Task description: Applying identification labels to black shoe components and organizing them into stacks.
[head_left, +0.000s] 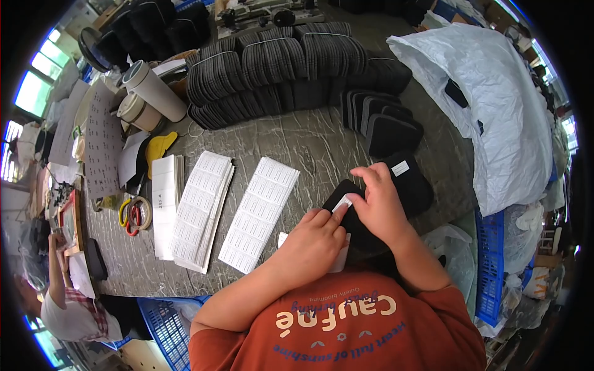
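My left hand (315, 247) reaches over a flat black pad (351, 187), one fingertip on a small white label (342, 203) there. Its other fingers are curled over a white label sheet (340, 260), mostly hidden beneath the hand. My right hand (380, 204) is on the pad's right side, its thumb at the label's edge. The right forefinger is lifted and apart from the thumb. Just beyond lies another black pad (416, 185) with a white label (401, 168) near its far edge.
Long stacks of black pads (272, 68) stand at the back, with loose pads (387, 123) fanned beside them. Label sheets (258, 213), scissors (132, 216), a tape roll (140, 213) and a white tumbler (154, 93) are left. A white plastic bag (495, 111) bulges right. Another person (74, 303) sits far left.
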Demonstrator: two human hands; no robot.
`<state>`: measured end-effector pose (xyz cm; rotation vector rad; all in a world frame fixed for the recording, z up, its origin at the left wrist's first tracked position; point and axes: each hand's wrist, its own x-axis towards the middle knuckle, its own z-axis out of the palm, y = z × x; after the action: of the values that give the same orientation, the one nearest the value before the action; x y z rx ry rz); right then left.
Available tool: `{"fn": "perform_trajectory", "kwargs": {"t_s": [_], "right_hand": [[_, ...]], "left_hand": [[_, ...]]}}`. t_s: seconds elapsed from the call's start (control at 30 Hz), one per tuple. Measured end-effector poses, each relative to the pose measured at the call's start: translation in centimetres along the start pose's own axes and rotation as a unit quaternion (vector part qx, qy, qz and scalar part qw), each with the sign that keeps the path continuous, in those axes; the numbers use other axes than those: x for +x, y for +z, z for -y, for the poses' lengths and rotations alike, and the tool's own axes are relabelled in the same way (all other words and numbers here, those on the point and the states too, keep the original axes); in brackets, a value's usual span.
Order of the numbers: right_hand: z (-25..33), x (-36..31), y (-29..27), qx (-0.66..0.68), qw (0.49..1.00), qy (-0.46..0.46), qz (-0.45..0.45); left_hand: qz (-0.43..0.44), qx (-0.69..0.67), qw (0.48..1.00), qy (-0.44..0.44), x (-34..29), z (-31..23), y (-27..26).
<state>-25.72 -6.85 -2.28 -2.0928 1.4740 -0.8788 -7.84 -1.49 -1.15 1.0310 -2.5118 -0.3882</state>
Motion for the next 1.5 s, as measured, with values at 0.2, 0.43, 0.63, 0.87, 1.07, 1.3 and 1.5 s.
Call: {"fn": "perform_trajectory", "kwargs": {"t_s": [0.2, 0.43, 0.63, 0.87, 1.07, 1.3, 1.5], "right_hand": [[-1.2, 0.5, 0.0, -0.008, 0.999, -0.047, 0.010], [-3.1, 1.6, -4.0, 0.076, 0.996, 0.031, 0.029], [-2.2, 1.3, -7.1, -0.176, 0.963, -0.075, -0.189], [2.9, -3.0, -2.3, 0.247, 0.947, 0.094, 0.183], [3.2, -2.2, -1.8, 0.307, 0.929, 0.110, 0.175], [2.4, -2.5, -1.3, 0.267, 0.953, 0.078, 0.119], [-0.2, -0.5, -2.1, 0.300, 0.944, 0.126, 0.047]], "left_hand": [[0.013, -0.001, 1.000, -0.007, 0.5, 0.3, 0.3], [-0.009, -0.079, 0.997, -0.026, -1.5, 0.6, -0.2], [-0.150, -0.232, 0.947, -0.161, -0.9, 0.9, 0.2], [-0.272, -0.382, 0.819, -0.329, -0.2, 0.9, 0.7], [-0.141, -0.409, 0.823, -0.368, -1.0, 1.1, -2.0], [-0.188, -0.306, 0.840, -0.407, -1.9, 1.1, -1.5], [-0.042, -0.164, 0.968, -0.183, -3.5, 1.0, -2.9]]}}
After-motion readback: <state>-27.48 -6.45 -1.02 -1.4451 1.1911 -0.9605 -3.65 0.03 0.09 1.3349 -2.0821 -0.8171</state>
